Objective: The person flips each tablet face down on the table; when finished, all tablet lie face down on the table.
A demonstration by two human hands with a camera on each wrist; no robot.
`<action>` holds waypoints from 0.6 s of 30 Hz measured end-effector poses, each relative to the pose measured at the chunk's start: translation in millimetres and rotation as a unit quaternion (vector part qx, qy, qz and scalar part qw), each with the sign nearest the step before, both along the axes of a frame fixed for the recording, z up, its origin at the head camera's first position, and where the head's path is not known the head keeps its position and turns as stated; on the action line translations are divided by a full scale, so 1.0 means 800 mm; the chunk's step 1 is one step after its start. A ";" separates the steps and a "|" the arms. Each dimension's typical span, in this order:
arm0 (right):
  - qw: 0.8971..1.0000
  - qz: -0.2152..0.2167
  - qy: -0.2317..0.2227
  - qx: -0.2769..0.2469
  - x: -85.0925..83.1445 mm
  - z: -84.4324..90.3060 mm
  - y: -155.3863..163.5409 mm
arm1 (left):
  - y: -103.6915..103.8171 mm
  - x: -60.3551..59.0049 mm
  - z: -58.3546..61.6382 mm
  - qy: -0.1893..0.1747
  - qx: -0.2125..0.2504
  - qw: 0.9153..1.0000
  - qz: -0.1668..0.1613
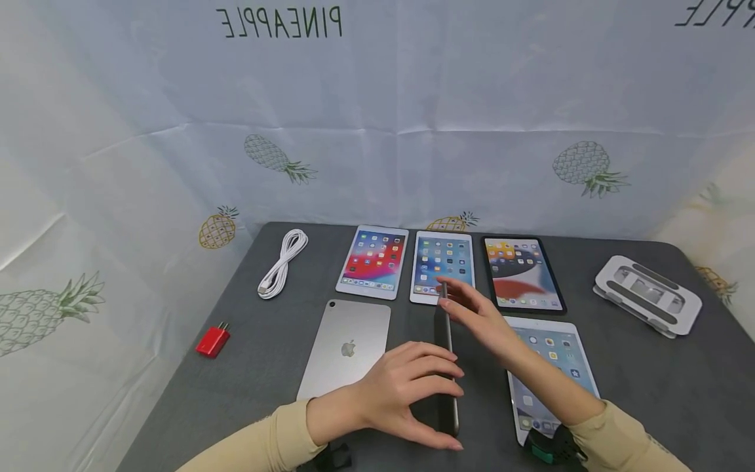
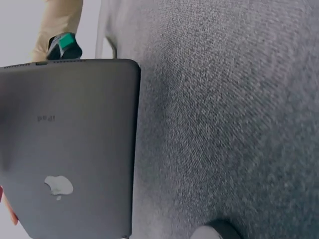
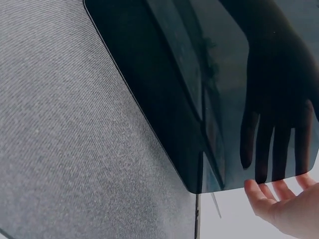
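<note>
A dark grey tablet [image 1: 445, 335] stands on its long edge on the grey table [image 1: 649, 393], thin side towards me. My left hand [image 1: 407, 387] grips its near end, fingers curled over the top edge and thumb low beside it. My right hand [image 1: 472, 314] rests straight fingers against the screen side near the far end. The left wrist view shows the tablet's back [image 2: 70, 144] with its logo. In the right wrist view the black screen [image 3: 199, 89] mirrors my right hand, whose fingertips [image 3: 279, 196] show at the lower right.
A silver tablet [image 1: 348, 347] lies face down to the left. Three lit tablets [image 1: 373, 261] [image 1: 444, 265] [image 1: 522, 272] line the back, and another [image 1: 551, 367] lies under my right forearm. A white cable [image 1: 283, 262], a red plug [image 1: 212, 341] and a white stand [image 1: 647, 295] lie around.
</note>
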State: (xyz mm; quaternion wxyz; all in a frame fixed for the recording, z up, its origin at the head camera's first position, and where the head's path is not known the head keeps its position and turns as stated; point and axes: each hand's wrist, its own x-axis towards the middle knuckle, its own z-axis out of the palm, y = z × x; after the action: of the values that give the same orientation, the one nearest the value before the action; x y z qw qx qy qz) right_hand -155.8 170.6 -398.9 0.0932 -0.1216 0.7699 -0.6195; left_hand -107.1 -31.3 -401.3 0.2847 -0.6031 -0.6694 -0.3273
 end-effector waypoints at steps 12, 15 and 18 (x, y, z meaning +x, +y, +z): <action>1.000 -0.005 -0.007 0.005 0.002 -0.001 0.008 | 0.010 0.002 -0.001 0.004 0.003 1.000 0.005; 1.000 -0.004 -0.012 0.000 0.003 -0.001 0.010 | 0.013 0.003 -0.002 0.005 0.001 1.000 0.009; 1.000 -0.008 -0.016 -0.001 0.005 0.000 0.012 | 0.017 0.004 -0.004 0.022 -0.002 1.000 0.020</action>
State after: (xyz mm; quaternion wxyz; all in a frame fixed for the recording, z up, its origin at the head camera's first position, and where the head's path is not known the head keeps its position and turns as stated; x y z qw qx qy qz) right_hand -152.2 180.5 -399.2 0.1003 -0.1056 0.7688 -0.6227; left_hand -103.7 -18.1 -404.3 0.3045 -0.5973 -0.6758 -0.3064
